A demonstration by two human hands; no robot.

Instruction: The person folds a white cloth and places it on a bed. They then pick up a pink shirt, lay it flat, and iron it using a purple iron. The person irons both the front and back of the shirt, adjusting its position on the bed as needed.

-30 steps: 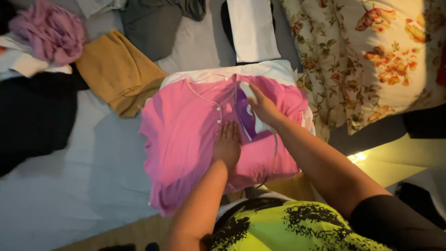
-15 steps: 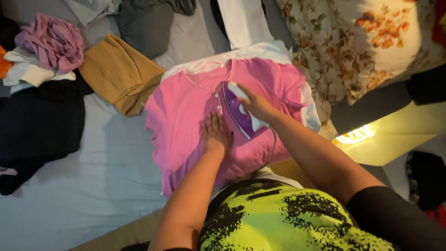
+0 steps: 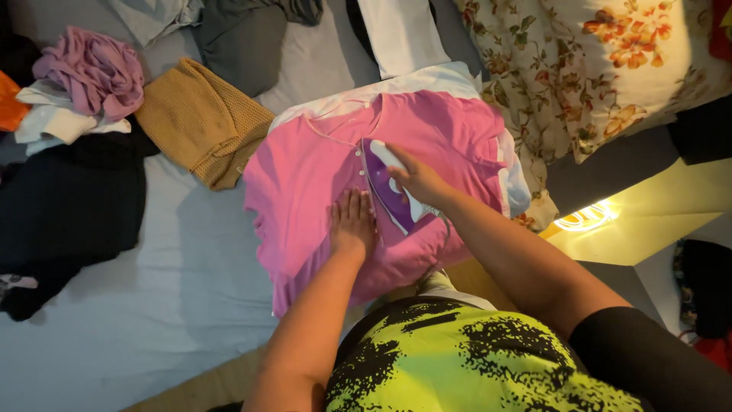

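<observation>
Right hand [image 3: 418, 177] closed around the handle of a purple and white iron [image 3: 390, 191], centre of the frame; left hand [image 3: 352, 223] flat, fingers together, pressed on the pink shirt [image 3: 305, 175] just left of the iron. Shirt spread over a white padded layer [image 3: 427, 80] on the grey bedsheet [image 3: 114, 305], button placket running up beside the iron's tip. Mustard knit [image 3: 200, 122] folded at upper left of the shirt, mauve garment [image 3: 91, 70] bunched at far upper left, black clothes [image 3: 65, 202] at left edge, floral quilt [image 3: 595, 69] at upper right, lit lamp [image 3: 587, 217] at right. For a clean pass, judged from this layout: cloth kept taut by the flat hand, fingers well clear of the soleplate edge, iron guided along the placket rather than over the buttons, strokes kept within the padded area, no pause in one spot.
</observation>
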